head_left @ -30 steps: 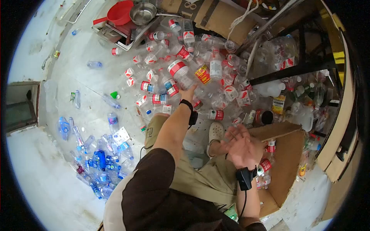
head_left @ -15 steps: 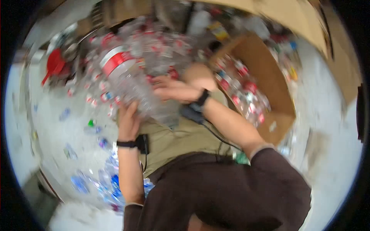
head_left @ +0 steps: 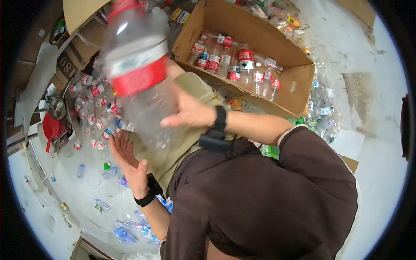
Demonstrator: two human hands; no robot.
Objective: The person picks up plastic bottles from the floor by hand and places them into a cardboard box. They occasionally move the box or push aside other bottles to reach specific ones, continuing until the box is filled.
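My left hand (head_left: 130, 167) is now off the bottle (head_left: 141, 82), palm spread, just below it. Right hand (head_left: 190, 113) alone grips the big clear bottle (red label band, blurred), lifted higher than before. Cardboard box (head_left: 299, 82) of bottles lies beyond it.

The large clear bottle (head_left: 136, 73) is smeared by motion, so its red label cannot be read, and its top runs out of the frame. The right hand (head_left: 188, 113) lies behind it with the fingers largely hidden, so the grip is unclear. Small bottles on the floor (head_left: 86, 190) beyond the left hand (head_left: 128, 162) are too small to tell apart.
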